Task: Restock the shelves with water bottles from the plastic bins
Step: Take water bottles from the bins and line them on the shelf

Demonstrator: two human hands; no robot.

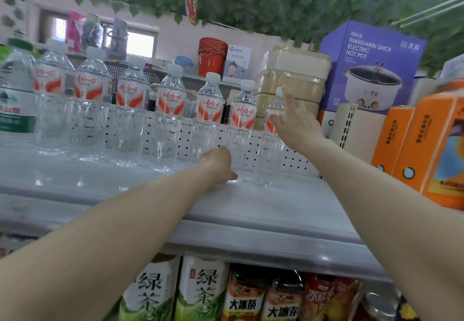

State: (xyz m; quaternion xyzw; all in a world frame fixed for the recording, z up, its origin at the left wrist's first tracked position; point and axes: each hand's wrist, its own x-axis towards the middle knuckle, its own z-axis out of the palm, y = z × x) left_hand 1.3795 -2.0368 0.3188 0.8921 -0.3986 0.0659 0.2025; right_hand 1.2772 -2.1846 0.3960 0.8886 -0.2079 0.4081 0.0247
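Seven red-label bottles [171,117] stand in one row along the back of the shelf [251,210], from the left end to the white divider [345,124] at the right, w/ a bigger green-label bottle [16,89] at the far left. We judge the back row as approx. full, because the last bottle [270,150] stands just beside the divider.

Our right hand [295,119] is at this last bottle, at label height. Its fingers are spread and mostly straight, touching or nearly touching the bottle; we cannot tell if there is real contact, but they are not wrapped around it. Our left hand [218,163] is low, at the foot of the sixth bottle [241,129]. The back of the hand faces us, so we cannot tell if its fingers are curled or what they hold.

So, as far as we see, no bottle is carried at this moment; both hands seem to adjust bottles that already stand. We think the placing step for this row is done or almost done.

What is left: the front part of the shelf is bare, so a second row could go there, prob. several more bottles. The bins are not in view, so we cannot say how many bottles remain.

Below, a lower shelf holds tea packs [200,293].
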